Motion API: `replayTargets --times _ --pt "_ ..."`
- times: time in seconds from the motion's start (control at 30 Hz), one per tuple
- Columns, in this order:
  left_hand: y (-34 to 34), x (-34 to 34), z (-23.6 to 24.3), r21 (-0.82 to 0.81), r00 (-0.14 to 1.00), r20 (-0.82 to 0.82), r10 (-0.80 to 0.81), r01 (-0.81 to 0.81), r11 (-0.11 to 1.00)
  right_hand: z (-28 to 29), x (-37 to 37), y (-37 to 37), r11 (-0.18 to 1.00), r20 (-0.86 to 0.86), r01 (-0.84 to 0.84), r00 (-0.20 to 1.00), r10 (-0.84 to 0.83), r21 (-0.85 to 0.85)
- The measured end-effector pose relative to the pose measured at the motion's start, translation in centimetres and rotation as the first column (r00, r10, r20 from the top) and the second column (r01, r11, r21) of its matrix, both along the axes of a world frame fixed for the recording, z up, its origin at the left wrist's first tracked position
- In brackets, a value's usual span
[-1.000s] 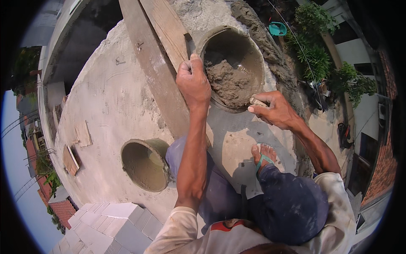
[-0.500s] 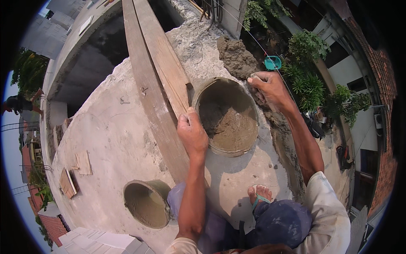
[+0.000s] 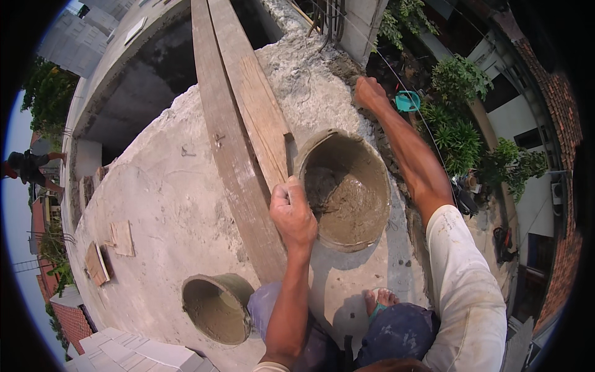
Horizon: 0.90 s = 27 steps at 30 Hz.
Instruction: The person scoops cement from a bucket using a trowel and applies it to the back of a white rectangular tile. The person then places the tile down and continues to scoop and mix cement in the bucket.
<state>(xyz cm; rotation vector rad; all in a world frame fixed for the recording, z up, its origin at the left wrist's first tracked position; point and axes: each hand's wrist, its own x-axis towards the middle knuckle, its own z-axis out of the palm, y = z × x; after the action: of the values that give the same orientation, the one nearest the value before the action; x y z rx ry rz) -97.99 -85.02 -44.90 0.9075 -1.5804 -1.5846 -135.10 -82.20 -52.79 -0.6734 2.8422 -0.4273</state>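
A mortar bucket, tilted with its mouth toward me, stands right of the wooden planks. My left hand is closed at its left rim, thumb up; the other fingers are partly hidden. Beyond the bucket, at the far end of my outstretched arm, my right hand is curled into a fist at the broken slab edge, beside a dark strip of wet mortar. What it holds is hidden from this view. A second bucket, tipped toward the left, sits by my left knee with a grey coating inside.
Two long planks run away across an opening in the slab. Right of the slab edge is a drop to plants and a teal plastic item. A string crosses there. Another person is at the far left.
My right hand has reached farther forward along the edge. The large mortar lump ahead of it is no longer visible as a mound. My left hand stays at the bucket rim.
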Motion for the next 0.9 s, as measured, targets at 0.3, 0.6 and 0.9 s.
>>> replayTargets --times 0.3,0.6,0.9 --pt "-1.1 1.8 0.6 -0.065 0.99 0.138 0.033 -0.024 0.998 9.1 16.2 12.2 0.932 0.106 0.0 0.994 0.042 -0.364" --pt "0.0 2.0 1.0 -0.093 0.961 0.089 -0.261 0.269 0.959 17.2 28.6 21.6 0.891 -0.087 -0.326 0.925 0.369 0.316" --pt "1.0 4.2 0.1 -0.188 0.894 0.031 -0.446 0.444 0.876 12.4 26.5 18.0 0.735 0.093 -0.618 0.779 0.62 0.28"
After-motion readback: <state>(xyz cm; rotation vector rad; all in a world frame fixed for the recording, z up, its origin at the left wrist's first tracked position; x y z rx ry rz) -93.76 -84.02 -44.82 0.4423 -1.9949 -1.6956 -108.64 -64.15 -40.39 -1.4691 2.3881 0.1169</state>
